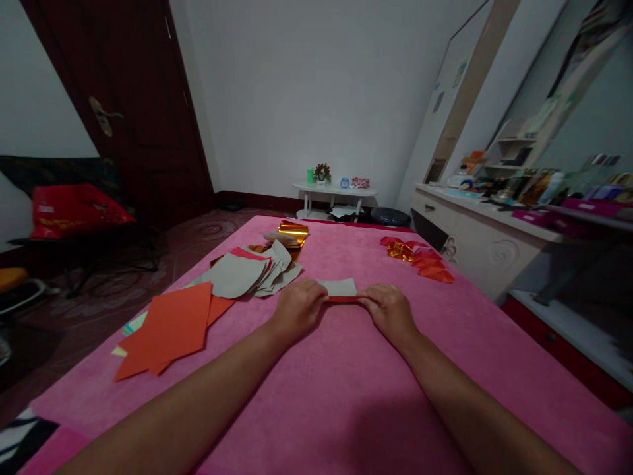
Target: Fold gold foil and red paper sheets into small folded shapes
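A small sheet of paper [338, 287], pale grey on top with an orange folded strip along its near edge, lies on the pink cloth between my hands. My left hand [301, 305] pinches the left end of the orange fold. At its right end, my right hand [390, 309] grips the same fold between thumb and fingers. Both hands rest low on the cloth, and their fingertips hide the paper's corners.
Orange paper sheets [171, 326] and a pile of grey cut paper [242, 274] lie to the left, with a gold foil roll [293, 231] behind. Folded red, gold and orange pieces [420, 258] sit at the right. A dresser [479, 224] stands beyond the pink-covered table [316, 409].
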Motion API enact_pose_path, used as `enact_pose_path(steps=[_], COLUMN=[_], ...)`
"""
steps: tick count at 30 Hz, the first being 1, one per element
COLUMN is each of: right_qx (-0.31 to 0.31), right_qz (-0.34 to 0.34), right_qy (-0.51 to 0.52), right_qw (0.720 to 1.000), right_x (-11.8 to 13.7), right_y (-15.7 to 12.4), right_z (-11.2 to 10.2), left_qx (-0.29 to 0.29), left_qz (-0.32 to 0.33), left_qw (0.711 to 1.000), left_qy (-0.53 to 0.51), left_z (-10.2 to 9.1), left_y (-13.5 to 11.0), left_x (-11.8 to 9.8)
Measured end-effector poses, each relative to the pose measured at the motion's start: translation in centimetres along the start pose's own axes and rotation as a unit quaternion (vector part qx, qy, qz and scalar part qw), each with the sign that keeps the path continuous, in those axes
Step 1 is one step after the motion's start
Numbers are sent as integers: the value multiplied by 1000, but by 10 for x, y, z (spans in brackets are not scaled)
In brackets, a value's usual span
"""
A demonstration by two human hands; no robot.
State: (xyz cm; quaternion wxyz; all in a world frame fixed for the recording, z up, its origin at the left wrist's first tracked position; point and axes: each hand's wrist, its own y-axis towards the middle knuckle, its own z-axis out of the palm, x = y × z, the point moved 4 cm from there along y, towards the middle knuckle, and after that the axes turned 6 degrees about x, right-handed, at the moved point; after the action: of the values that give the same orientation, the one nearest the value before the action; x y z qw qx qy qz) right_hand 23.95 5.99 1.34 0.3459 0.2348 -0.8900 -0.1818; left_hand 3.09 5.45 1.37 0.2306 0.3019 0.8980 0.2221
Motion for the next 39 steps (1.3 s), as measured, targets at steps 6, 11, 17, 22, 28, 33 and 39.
enact_pose_path(steps=[6,11,17,22,28,33,39], right_qx=[-36,-5,-23,-56,-89,-106,-93], right_qz=[134,154,136,103,64,45,36], right_qy=[188,271,303,291,281,268,278], right_qw=[972,950,943,949,953,956,956], right_x=[-17,-17,-17,-20,-13,-7,-5], right_y=[-1,-1,1,2,3,1,1], right_z=[5,13,15,12,6,2,4], left_qx=[-56,-40,-12,-31,-6,45,61], left_qz=[-118,-141,-139,-162,-222,-201,-189], left_qw=[975,949,908,887,771,769,798], left_qy=[-177,-278,-395,-431,-598,-605,-569], left_z=[7,13,19,18,19,19,30], left_y=[3,2,2,3,2,1,2], left_x=[25,30,29,33,31,20,23])
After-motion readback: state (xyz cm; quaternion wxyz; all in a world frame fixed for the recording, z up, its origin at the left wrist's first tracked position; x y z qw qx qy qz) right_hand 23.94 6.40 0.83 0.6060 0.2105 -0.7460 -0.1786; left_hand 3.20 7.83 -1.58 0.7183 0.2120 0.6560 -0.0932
